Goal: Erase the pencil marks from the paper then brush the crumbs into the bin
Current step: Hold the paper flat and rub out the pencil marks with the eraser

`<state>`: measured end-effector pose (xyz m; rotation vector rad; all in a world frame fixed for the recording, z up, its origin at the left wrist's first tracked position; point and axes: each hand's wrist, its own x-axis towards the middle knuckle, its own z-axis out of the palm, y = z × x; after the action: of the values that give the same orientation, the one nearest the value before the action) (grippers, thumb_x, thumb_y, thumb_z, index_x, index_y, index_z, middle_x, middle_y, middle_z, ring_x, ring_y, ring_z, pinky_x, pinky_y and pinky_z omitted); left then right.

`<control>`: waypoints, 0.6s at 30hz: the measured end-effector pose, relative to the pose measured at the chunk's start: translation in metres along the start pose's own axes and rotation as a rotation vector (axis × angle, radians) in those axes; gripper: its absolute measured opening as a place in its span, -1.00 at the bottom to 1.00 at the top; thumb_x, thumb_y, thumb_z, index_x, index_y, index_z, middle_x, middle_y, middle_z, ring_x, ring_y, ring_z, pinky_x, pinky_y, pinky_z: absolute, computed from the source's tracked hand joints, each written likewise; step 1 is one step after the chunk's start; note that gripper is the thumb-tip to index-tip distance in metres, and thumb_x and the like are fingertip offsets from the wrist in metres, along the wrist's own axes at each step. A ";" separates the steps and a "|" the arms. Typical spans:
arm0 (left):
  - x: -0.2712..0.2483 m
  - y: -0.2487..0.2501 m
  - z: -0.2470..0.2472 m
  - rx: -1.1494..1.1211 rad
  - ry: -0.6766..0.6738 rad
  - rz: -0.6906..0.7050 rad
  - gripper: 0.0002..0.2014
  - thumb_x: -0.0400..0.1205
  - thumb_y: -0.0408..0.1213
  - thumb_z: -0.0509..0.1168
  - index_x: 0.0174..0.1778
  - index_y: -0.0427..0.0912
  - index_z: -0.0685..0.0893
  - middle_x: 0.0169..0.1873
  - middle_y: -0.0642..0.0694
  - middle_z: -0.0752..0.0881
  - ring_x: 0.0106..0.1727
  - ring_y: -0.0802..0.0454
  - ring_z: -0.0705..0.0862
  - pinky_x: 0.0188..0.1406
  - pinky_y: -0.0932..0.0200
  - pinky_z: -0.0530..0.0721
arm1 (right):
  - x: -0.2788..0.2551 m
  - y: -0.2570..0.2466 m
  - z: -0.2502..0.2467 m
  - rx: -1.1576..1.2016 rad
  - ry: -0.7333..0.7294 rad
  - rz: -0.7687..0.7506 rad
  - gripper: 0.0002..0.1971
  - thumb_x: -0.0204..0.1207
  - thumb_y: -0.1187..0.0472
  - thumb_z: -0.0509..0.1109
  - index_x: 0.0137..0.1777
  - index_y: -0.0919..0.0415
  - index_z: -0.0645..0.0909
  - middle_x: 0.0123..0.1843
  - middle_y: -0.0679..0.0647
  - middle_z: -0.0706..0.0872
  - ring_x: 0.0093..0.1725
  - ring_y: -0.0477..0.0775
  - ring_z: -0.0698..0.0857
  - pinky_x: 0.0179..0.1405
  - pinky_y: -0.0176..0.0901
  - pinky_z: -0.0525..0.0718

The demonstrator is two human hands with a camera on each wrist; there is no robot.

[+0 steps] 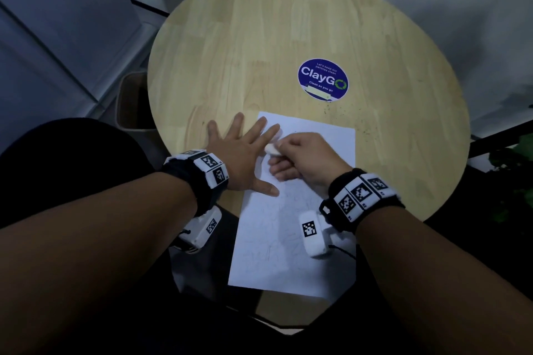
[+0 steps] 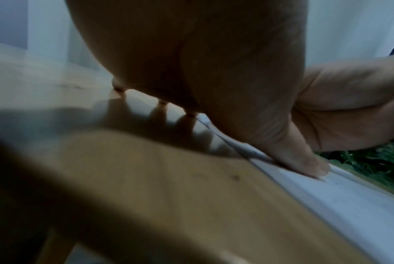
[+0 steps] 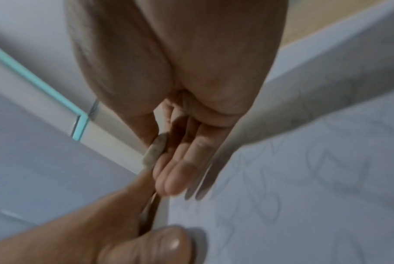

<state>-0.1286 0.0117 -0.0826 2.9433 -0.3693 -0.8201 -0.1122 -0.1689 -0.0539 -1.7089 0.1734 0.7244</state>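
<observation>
Left hand: we press it flat, fingers spread wide, on the paper's far left edge.
Right hand: we pinch the eraser against the paper's far part.
Paper: near side of the table, faint pencil marks on it.
Bin: on the floor, left of the table.

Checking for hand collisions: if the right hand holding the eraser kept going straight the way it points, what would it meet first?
Probably the left hand: the right hand points its small white eraser leftward at the fingers spread on the white paper sheet, seemingly very close.
</observation>
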 end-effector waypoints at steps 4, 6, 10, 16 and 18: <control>0.000 -0.012 -0.009 -0.010 -0.083 0.036 0.53 0.16 0.75 0.37 0.74 0.26 -0.55 0.80 0.15 -0.45 0.83 -0.26 -0.41 0.59 -0.74 -0.08 | -0.001 0.011 0.010 0.110 -0.154 0.080 -0.77 0.91 0.22 0.26 0.09 0.32 0.67 0.00 0.35 0.87 -0.07 0.23 0.91 0.03 0.03 0.91; 0.000 -0.015 -0.013 -0.017 -0.108 0.030 0.56 0.18 0.67 0.47 0.74 0.23 -0.55 0.80 0.19 -0.45 0.83 -0.20 -0.42 0.63 -0.72 -0.11 | 0.014 0.005 0.000 0.210 0.098 -0.015 -0.84 0.92 0.25 0.23 0.12 0.28 0.58 0.07 0.35 0.85 -0.07 0.21 0.89 0.02 0.01 0.89; -0.002 -0.013 -0.014 -0.027 -0.117 0.022 0.61 0.17 0.65 0.50 0.75 0.16 -0.57 0.80 0.20 -0.45 0.83 -0.17 -0.43 0.64 -0.71 -0.13 | 0.016 -0.004 -0.010 0.331 0.117 0.038 -0.87 0.90 0.29 0.18 0.15 0.26 0.55 0.03 0.34 0.85 -0.10 0.22 0.91 0.00 0.02 0.91; -0.004 -0.013 -0.016 -0.007 -0.148 0.026 0.67 0.10 0.64 0.54 0.76 0.12 -0.56 0.78 0.21 -0.48 0.81 -0.19 -0.47 0.64 -0.72 -0.18 | 0.018 0.001 0.003 0.357 0.060 0.058 -0.82 0.93 0.31 0.12 0.14 0.24 0.53 0.07 0.32 0.84 -0.04 0.19 0.89 0.13 0.09 0.89; -0.005 -0.013 -0.015 -0.012 -0.141 0.025 0.68 0.09 0.65 0.54 0.75 0.13 -0.57 0.78 0.22 -0.47 0.81 -0.16 -0.48 0.64 -0.72 -0.20 | 0.031 -0.010 -0.017 0.372 0.374 -0.088 -0.85 0.92 0.32 0.11 0.23 0.27 0.51 0.06 0.28 0.81 -0.10 0.13 0.86 0.10 0.03 0.89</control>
<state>-0.1221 0.0250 -0.0688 2.8714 -0.4067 -1.0262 -0.0763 -0.1739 -0.0610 -1.4671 0.4600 0.2780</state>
